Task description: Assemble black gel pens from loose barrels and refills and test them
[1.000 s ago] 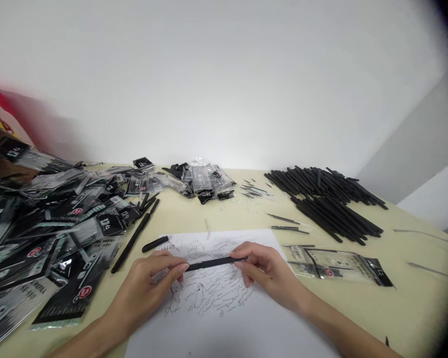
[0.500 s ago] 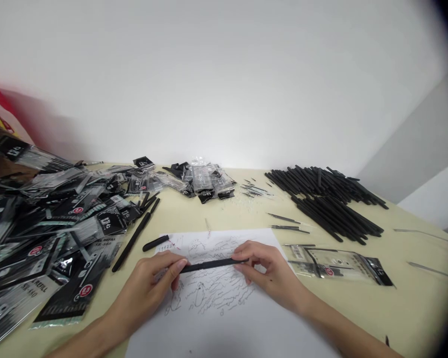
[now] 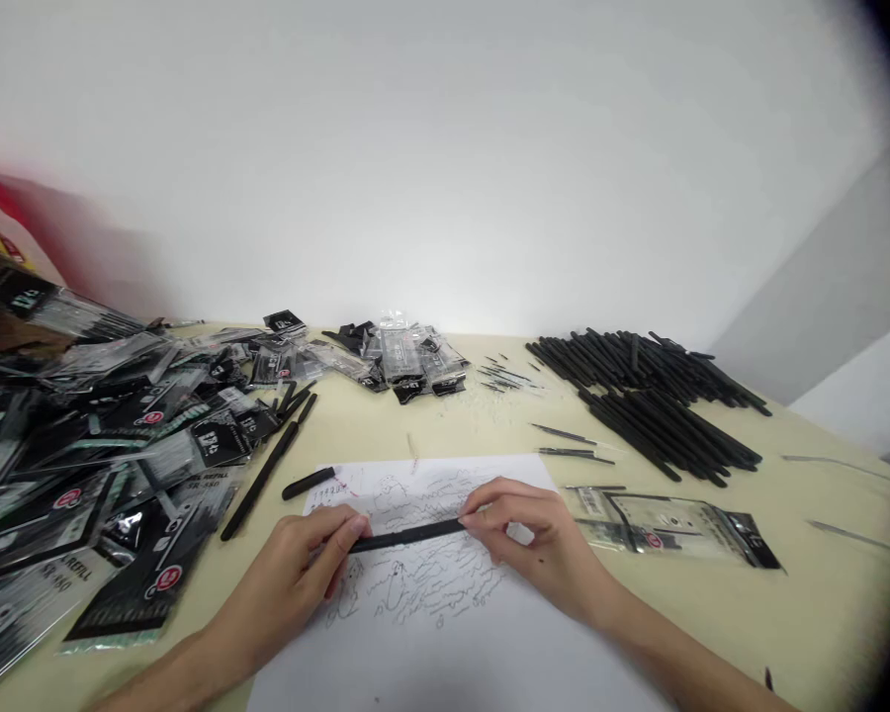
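Head view: one black pen (image 3: pixel 407 535) is held level in both hands above the scribbled white paper (image 3: pixel 445 653), midway across the bench (image 3: pixel 482 440) on its near side. By the left hand (image 3: pixel 297 569), one end is pinched, thumb and fingers closed on it. By the right hand (image 3: pixel 538 534), the other end is gripped between thumb and fingertips, with a gap left open behind the pinch. Compared with half a second ago, the pen has been shifted slightly leftward and toward the near edge; its right end, seen earlier between the right fingers, is now hidden at their tips. Unmoved are the short black cap (image 3: pixel 308 484), the packets (image 3: pixel 167 475) heaped along the left side, and the pile of black pens (image 3: pixel 671 430) toward the far right corner.
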`<action>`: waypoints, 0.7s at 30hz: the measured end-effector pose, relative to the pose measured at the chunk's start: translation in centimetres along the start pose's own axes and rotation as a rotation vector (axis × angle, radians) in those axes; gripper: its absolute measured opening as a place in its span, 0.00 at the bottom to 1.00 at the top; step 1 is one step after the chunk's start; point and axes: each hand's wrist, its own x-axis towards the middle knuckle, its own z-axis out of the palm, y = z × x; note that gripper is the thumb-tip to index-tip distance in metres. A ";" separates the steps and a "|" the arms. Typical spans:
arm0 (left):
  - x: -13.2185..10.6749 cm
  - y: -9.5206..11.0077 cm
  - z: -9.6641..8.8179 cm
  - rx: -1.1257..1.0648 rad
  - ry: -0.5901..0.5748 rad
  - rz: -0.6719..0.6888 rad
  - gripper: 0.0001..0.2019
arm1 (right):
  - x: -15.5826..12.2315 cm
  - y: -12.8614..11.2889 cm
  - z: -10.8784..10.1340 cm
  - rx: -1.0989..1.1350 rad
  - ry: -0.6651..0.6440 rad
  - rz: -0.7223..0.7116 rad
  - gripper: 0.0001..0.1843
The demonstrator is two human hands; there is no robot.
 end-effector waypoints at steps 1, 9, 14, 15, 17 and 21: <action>0.0 0.0 0.0 -0.005 -0.012 -0.014 0.19 | 0.0 0.0 0.0 0.002 0.002 -0.004 0.08; 0.3 -0.2 -0.4 -0.053 -0.006 -0.020 0.19 | -0.1 0.6 0.0 -0.048 0.009 0.035 0.05; 0.4 -0.3 -0.4 -0.084 0.074 0.026 0.12 | -0.1 1.0 -0.1 -0.080 0.012 0.116 0.06; 0.4 -0.3 -0.4 -0.073 0.092 0.030 0.11 | 0.0 1.0 -0.1 -0.076 0.006 0.131 0.07; 0.4 -0.3 -0.3 -0.046 0.106 0.032 0.09 | 0.0 1.1 -0.1 -0.068 -0.004 0.152 0.08; 0.3 -0.3 -0.3 -0.024 0.093 0.030 0.09 | 0.0 1.0 0.0 -0.068 -0.020 0.186 0.09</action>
